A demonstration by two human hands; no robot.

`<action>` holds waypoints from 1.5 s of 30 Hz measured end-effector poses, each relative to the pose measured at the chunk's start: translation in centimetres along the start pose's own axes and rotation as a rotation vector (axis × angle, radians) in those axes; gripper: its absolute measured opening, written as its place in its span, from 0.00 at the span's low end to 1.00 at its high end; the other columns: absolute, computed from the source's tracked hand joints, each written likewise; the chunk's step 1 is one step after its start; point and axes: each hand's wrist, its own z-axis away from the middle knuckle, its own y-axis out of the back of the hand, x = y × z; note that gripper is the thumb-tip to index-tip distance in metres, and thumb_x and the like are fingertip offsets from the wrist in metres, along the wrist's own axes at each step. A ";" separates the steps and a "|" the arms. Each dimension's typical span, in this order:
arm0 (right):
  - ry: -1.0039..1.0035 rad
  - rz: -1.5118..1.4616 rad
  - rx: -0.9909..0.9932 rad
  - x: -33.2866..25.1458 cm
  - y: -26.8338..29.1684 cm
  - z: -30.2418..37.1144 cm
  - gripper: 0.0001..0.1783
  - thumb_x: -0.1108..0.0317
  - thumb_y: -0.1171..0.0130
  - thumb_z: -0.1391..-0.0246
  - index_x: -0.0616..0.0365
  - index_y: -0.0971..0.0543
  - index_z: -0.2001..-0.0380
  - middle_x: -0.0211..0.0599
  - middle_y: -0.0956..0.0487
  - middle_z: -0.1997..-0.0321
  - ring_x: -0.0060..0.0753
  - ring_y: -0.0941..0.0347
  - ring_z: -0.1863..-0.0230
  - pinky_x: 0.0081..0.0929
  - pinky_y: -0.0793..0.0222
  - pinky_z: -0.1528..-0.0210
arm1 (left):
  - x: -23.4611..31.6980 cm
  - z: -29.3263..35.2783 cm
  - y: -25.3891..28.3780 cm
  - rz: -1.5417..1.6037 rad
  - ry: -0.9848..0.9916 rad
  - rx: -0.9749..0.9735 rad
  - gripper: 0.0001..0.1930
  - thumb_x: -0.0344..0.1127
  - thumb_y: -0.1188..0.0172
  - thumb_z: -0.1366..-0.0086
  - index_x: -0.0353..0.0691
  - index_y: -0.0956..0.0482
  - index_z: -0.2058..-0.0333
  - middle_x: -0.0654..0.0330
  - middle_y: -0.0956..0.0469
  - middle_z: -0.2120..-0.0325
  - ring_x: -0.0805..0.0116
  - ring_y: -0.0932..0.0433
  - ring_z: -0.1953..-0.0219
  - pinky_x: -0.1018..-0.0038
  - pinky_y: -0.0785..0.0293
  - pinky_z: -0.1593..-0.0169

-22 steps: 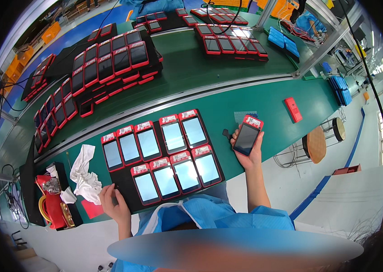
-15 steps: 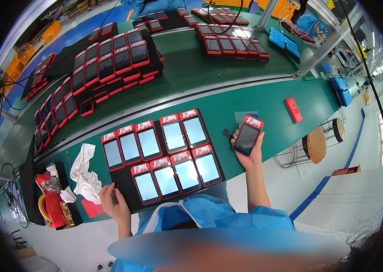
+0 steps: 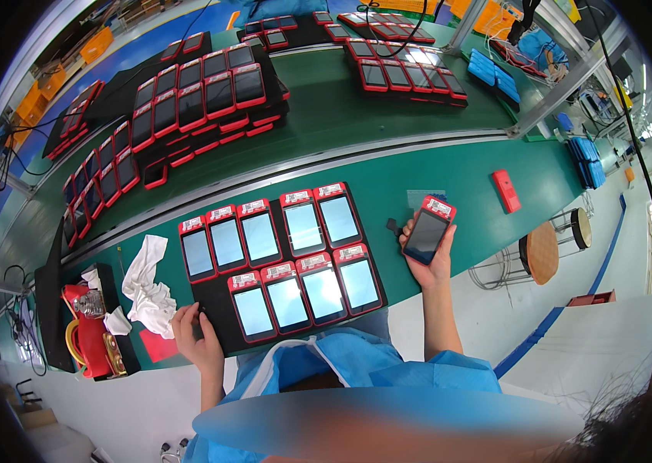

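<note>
Worktop point(image 3: 468, 174), green, runs across the view, with a metal rail point(image 3: 341, 157) along its far side and a further green surface point(image 3: 318, 116) beyond that. On that far surface stand tiered stacks of red-framed handheld devices point(image 3: 187, 99), most of their screens dark. A black tray point(image 3: 218, 318) lies on the near side, in front of the person, carrying nine red-framed devices point(image 3: 286, 298) with pale lit screens: five in the far row, four in the near row, each with a white label at its far end. Left of it, an open dark box containing red items point(image 3: 94, 343) sits near a crumpled white cloth point(image 3: 148, 285). The right hand point(image 3: 434, 270) is raised to the right of the tray, closed around one more red-framed device point(image 3: 427, 234), dark screen facing up, labelled end pointing away from the person. The left hand point(image 3: 198, 336) is moderately wide, thumb apart from loosely curved fingers, at the tray's left edge; whether it touches cannot be told. Well to the right, a slim red item point(image 3: 506, 191) lies alone on the worktop. Beside the left hand is a flat red piece point(image 3: 158, 346), and just left of the held device shows a small dark piece point(image 3: 393, 226).
</note>
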 end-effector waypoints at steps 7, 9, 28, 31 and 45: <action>0.002 0.009 -0.015 -0.1 0.2 -0.1 0.42 0.31 0.54 0.38 0.63 0.31 0.43 0.41 0.30 0.55 0.36 0.35 0.54 0.33 0.34 0.49 | 0.1 -0.2 -0.2 -0.035 0.009 -0.014 0.12 0.23 0.41 0.37 0.34 0.20 0.54 0.52 0.25 0.56 0.59 0.25 0.57 0.70 0.29 0.55; 0.001 0.013 -0.020 -0.1 0.2 -0.1 0.42 0.31 0.54 0.38 0.63 0.31 0.43 0.41 0.30 0.55 0.36 0.35 0.54 0.33 0.34 0.49 | 0.1 -0.2 -0.2 -0.048 0.030 -0.026 0.13 0.24 0.41 0.37 0.34 0.20 0.54 0.52 0.25 0.56 0.59 0.25 0.56 0.70 0.29 0.54; 0.010 0.021 -0.030 -0.1 0.2 0.0 0.42 0.32 0.54 0.37 0.63 0.31 0.42 0.41 0.29 0.55 0.37 0.34 0.54 0.34 0.34 0.48 | 0.7 -0.5 -0.2 -0.109 -0.009 -0.036 0.13 0.24 0.41 0.37 0.34 0.21 0.53 0.48 0.24 0.55 0.51 0.24 0.51 0.63 0.30 0.46; 0.010 0.123 0.023 0.1 -0.6 0.2 0.43 0.31 0.55 0.37 0.64 0.31 0.42 0.41 0.28 0.55 0.37 0.33 0.54 0.35 0.34 0.48 | 0.6 -0.5 -0.2 -0.097 -0.008 -0.023 0.13 0.24 0.41 0.37 0.33 0.21 0.53 0.48 0.24 0.55 0.51 0.24 0.51 0.63 0.30 0.46; -0.785 -0.022 -0.287 11.5 -16.7 2.4 0.44 0.29 0.64 0.36 0.61 0.29 0.43 0.48 0.22 0.53 0.43 0.24 0.58 0.41 0.27 0.53 | 6.5 -2.0 -0.4 0.588 0.058 -0.078 0.15 0.21 0.46 0.34 0.31 0.24 0.49 0.51 0.27 0.50 0.65 0.23 0.52 0.72 0.28 0.46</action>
